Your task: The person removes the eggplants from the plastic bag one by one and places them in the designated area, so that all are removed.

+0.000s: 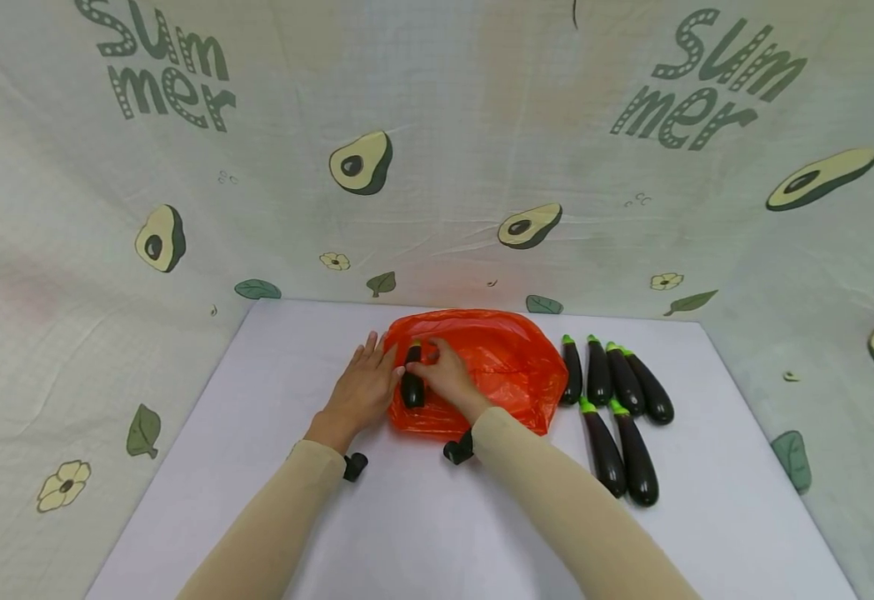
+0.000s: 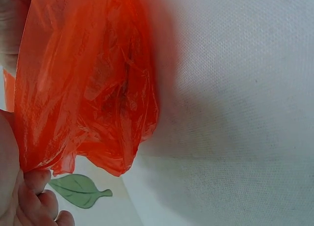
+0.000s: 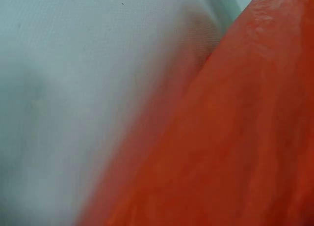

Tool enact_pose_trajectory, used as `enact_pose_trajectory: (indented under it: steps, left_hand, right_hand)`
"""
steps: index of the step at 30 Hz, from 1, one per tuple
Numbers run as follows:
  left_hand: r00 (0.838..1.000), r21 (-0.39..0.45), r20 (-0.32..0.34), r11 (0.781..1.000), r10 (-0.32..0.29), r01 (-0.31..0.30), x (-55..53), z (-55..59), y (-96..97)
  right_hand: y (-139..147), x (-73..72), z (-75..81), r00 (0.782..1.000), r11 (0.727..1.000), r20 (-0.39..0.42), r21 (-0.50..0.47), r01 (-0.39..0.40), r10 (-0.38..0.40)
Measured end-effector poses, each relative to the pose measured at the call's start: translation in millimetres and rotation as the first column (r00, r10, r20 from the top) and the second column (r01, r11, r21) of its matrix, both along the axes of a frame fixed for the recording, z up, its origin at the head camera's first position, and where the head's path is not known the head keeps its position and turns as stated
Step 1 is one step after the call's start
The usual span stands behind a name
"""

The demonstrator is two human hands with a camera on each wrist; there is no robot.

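Note:
A red plastic bag (image 1: pixel 511 367) lies spread on the white table, its mouth facing up. My right hand (image 1: pixel 447 375) pinches a small dark eggplant (image 1: pixel 412 390) with a green tip, over the left part of the bag. At the bag's left side, my left hand (image 1: pixel 365 387) holds the rim. In the left wrist view the red plastic (image 2: pixel 88 83) stretches up from the curled fingers (image 2: pixel 39 199). The right wrist view has the bag's side (image 3: pixel 235 137) but not the right hand.
Several more eggplants (image 1: pixel 635 454) lie in two rows right of the bag, close to its edge. The white table (image 1: pixel 422 533) ends at a hanging cloth (image 1: pixel 437 183) printed with avocados. Dark wrist-camera pieces (image 1: pixel 457 450) sit under the wrists.

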State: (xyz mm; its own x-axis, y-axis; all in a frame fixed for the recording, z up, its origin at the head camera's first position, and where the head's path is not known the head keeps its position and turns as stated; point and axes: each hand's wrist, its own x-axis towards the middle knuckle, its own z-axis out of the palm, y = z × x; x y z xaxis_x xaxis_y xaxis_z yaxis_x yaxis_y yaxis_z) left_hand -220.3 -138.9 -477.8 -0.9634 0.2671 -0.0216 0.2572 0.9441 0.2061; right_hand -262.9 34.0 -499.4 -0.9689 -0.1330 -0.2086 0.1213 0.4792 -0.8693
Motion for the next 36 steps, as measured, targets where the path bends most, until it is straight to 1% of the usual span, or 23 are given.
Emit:
enact_pose_trajectory:
  steps: [9,13,16,18,23,28,32,36]
  left_hand:
    - [1.000,-0.006,-0.002,1.000,-0.008,0.008,1.2,4.4,2.8]
    - [1.000,-0.013,0.001,1.000,-0.010,0.010,1.2,5.0,3.4]
    - [1.000,-0.013,0.004,1.000,-0.009,0.009,1.4,5.3,4.2]
    - [1.000,-0.010,0.005,1.000,-0.007,0.007,1.6,5.4,4.6]
    - [1.000,-0.004,0.013,1.000,-0.001,0.001,1.4,5.3,5.0]
    - [1.000,0.006,0.023,1.000,0.011,-0.011,1.4,5.9,4.7]
    - [0.999,0.012,0.029,1.000,0.014,-0.015,1.3,7.0,4.2]
    - [1.000,0.005,0.027,1.000,0.015,-0.016,1.5,7.6,3.8]
  right_hand:
    - [-4,-2.1,-2.0,1.000,0.998,0.011,0.053,-0.016,0.016]
    - [-4,-3.1,-2.9,0.999,0.998,0.008,0.055,-0.035,0.035]
    - [-1,-3.9,-3.2,0.999,0.999,0.022,0.013,-0.035,0.034]
    - [2,-5.1,-3.8,0.999,0.999,0.036,-0.037,-0.026,0.027]
    - [9,-7.1,-4.5,0.996,0.990,0.093,-0.140,0.004,0.009]
    - [17,-5.5,-0.7,0.989,0.980,0.149,-0.198,0.009,0.021]
    - [24,-3.0,3.5,0.986,0.972,0.163,-0.233,-0.004,0.043]
    - [33,-1.2,7.2,0.987,0.963,0.147,-0.267,-0.020,0.061]
